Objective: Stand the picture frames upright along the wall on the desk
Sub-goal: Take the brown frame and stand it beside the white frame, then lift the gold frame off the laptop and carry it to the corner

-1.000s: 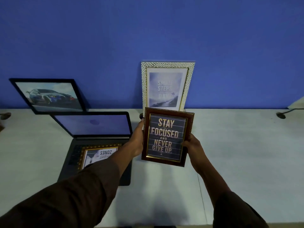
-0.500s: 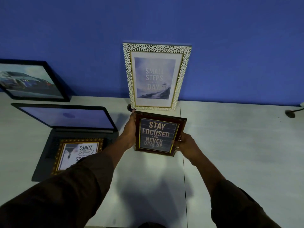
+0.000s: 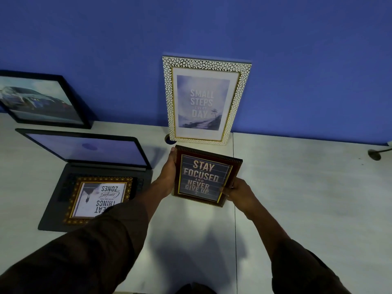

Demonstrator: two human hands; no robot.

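A dark red frame reading "Stay focused and never give up" (image 3: 204,177) is held between both my hands, tilted back, just in front of a white pebbled frame (image 3: 206,98) that leans upright against the blue wall. My left hand (image 3: 167,175) grips its left edge. My right hand (image 3: 238,190) grips its lower right corner. A black frame with a car picture (image 3: 40,100) leans on the wall at the far left. A gold-edged frame (image 3: 98,199) lies flat and upside down on the laptop's keyboard.
An open laptop (image 3: 84,151) sits on the white desk (image 3: 307,198) at the left. A cable hole (image 3: 170,140) lies beside the white frame's left foot. A small dark stand base (image 3: 374,154) is at the far right, by the wall.
The red frame has gone forward and lower towards the desk, ending close in front of the white frame. My view has tipped down and nearer to the wall.
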